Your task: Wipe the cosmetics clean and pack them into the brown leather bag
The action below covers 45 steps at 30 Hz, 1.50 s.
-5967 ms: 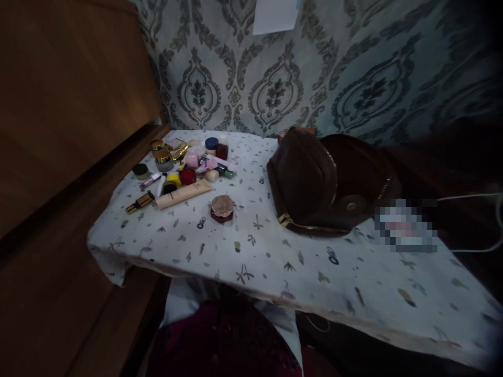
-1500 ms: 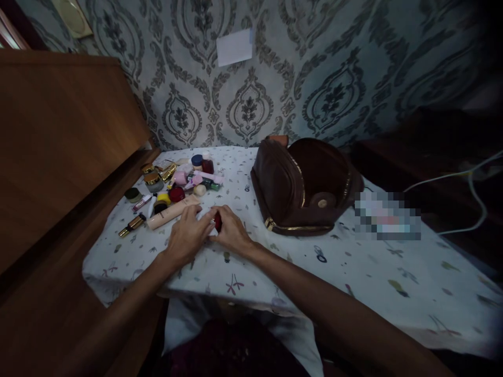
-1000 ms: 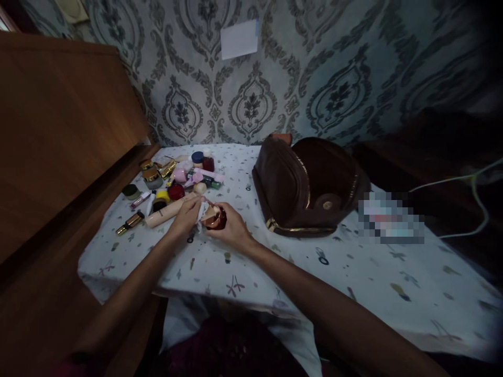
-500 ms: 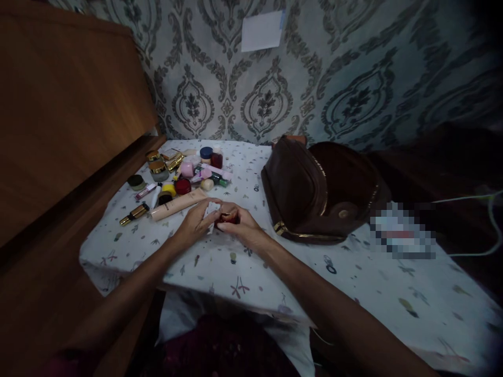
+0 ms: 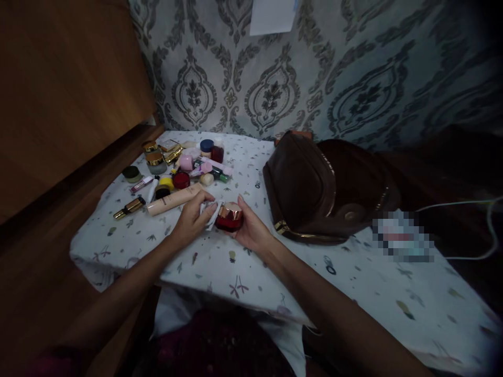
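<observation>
A dark red cosmetic jar (image 5: pixel 228 220) with a shiny gold-toned lid is held upright in my right hand (image 5: pixel 253 226), fingers behind and along its right side. My left hand (image 5: pixel 193 219) pinches a white wipe (image 5: pixel 212 215) close against the jar's left side. Just beyond my left hand lies a long beige tube (image 5: pixel 173 200). Past it sits a loose group of cosmetics, among them a red jar (image 5: pixel 181 180), a pink jar (image 5: pixel 186 162) and a jar with a blue lid (image 5: pixel 206 146).
A brown leather bag (image 5: pixel 302 183) stands right of my hands, its zip partly undone. Farther right lies a blurred-out item (image 5: pixel 403 236) near a white cable (image 5: pixel 487 230). A wooden cabinet (image 5: pixel 70 94) borders the left; patterned wallpaper (image 5: pixel 271 84) rises behind the cloth-covered table (image 5: pixel 283 272).
The red jar has turned upright in my right hand, so its gold-toned lid and side now show. My left hand with the wipe has drawn slightly left. The camera view has tipped down a little.
</observation>
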Tool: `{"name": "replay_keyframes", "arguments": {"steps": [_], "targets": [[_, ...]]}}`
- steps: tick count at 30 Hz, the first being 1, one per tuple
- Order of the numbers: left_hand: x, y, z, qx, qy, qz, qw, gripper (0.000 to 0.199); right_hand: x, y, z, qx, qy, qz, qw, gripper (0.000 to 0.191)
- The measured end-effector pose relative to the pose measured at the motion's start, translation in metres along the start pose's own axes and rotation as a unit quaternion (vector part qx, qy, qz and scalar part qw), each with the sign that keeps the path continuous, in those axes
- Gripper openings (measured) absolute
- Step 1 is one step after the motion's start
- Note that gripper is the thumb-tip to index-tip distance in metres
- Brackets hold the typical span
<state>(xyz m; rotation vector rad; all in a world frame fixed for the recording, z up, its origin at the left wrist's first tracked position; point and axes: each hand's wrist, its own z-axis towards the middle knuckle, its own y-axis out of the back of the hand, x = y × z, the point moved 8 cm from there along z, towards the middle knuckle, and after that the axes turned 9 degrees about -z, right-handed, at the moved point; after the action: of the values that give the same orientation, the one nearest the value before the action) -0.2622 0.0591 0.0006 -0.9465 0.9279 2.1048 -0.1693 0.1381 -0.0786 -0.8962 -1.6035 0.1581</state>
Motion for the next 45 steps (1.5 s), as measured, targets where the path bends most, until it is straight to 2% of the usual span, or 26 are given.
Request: {"name": "replay_keyframes", "arguments": {"steps": [5, 9, 13, 18, 23, 25, 30, 35, 40, 45], "targets": [[-0.006, -0.002, 0.0, 0.035, -0.029, 0.005, 0.999, 0.02, 0.001, 0.003, 0.0, -0.013, -0.028, 0.062, 0.998, 0.047], [-0.012, -0.006, -0.002, 0.066, -0.055, 0.018, 0.996, 0.021, 0.004, 0.007, 0.002, -0.024, -0.034, 0.117, 0.992, 0.054], [-0.014, -0.008, -0.004, 0.084, -0.059, 0.023, 0.994, 0.018, 0.008, 0.01, 0.005, -0.047, -0.02, 0.148, 0.988, 0.054], [-0.014, -0.006, -0.003, 0.068, -0.049, 0.017, 0.996, 0.016, 0.011, 0.005, 0.003, -0.022, 0.001, 0.123, 0.992, 0.048], [-0.01, 0.006, -0.001, 0.016, -0.03, 0.014, 0.999, 0.017, 0.006, -0.006, -0.005, 0.001, -0.006, 0.065, 0.998, 0.019], [-0.01, 0.009, -0.001, 0.007, -0.032, 0.03, 0.999, 0.018, 0.005, -0.009, -0.006, 0.009, 0.004, 0.043, 0.999, 0.014], [-0.021, 0.002, -0.006, 0.018, -0.104, 0.091, 0.99, 0.017, 0.01, -0.007, -0.002, -0.004, 0.068, 0.018, 0.998, 0.022], [-0.023, -0.009, -0.012, 0.05, -0.134, 0.129, 0.981, 0.022, 0.014, 0.001, 0.001, -0.039, 0.085, 0.043, 0.995, 0.025], [-0.025, -0.009, -0.011, 0.059, -0.141, 0.123, 0.98, 0.021, 0.015, 0.007, -0.001, -0.074, 0.077, 0.079, 0.991, 0.028], [-0.019, -0.007, -0.009, 0.057, -0.114, 0.108, 0.986, 0.016, 0.014, 0.006, -0.002, -0.065, 0.06, 0.067, 0.994, 0.029]]}}
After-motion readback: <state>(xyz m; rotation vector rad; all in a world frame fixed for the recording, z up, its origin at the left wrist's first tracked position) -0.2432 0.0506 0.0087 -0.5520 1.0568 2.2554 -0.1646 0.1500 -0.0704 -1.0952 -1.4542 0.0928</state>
